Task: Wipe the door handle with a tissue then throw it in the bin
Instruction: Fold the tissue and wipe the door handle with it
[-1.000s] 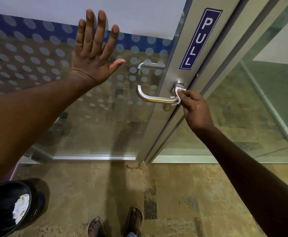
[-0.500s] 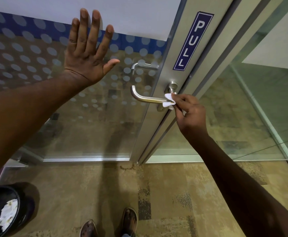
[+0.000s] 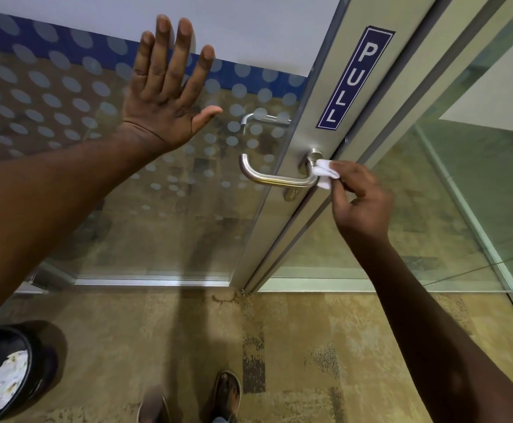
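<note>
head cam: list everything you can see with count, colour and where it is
door: 1, silver frame with dotted glass, centre
handle: 1, silver, on the frame
far handle: 1, silver, behind the glass
PULL sign: 1, blue with white letters, above the handle
tissue: 1, white, pressed to the handle's base
bin: 1, black, bottom left, white waste inside
carpet: 1, tan, underfoot
left hand: 1, open, flat on the glass
right hand: 1, pinching the tissue
feet: 2, in sandals, bottom edge

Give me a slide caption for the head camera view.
Right hand wipes door handle with tissue; left hand braces glass.
</note>
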Demonstrator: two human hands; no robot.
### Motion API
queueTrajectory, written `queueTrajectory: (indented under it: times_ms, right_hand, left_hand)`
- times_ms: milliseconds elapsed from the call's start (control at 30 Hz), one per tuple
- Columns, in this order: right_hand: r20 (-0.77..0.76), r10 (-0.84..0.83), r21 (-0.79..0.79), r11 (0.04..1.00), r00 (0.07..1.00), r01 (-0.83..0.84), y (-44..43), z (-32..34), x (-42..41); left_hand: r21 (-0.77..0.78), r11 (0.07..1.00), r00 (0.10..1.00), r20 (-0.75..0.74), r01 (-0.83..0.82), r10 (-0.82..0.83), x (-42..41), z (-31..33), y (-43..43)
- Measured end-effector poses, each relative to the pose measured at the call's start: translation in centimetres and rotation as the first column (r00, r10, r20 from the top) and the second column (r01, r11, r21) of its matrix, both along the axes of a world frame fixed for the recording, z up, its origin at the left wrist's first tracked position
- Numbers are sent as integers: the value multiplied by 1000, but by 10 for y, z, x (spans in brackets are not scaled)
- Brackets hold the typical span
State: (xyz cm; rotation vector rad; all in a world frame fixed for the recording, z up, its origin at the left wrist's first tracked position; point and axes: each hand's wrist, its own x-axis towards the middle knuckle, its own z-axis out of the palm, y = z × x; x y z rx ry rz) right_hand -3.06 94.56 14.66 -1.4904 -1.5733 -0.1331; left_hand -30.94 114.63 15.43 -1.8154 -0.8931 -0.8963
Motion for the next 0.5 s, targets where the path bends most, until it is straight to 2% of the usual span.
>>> queueTrajectory:
  times_ms: [133,500]
  right_hand:
    - [-5,-60,-12,998,998,60,6,3,6]
    - [47,53,-206,978,998,-42,-1,3,9]
  left_hand:
    - [5,1000,1000,-6,-8,8,-1,-3,-2]
    - [49,999,1000,0,-24,24,1,0,3]
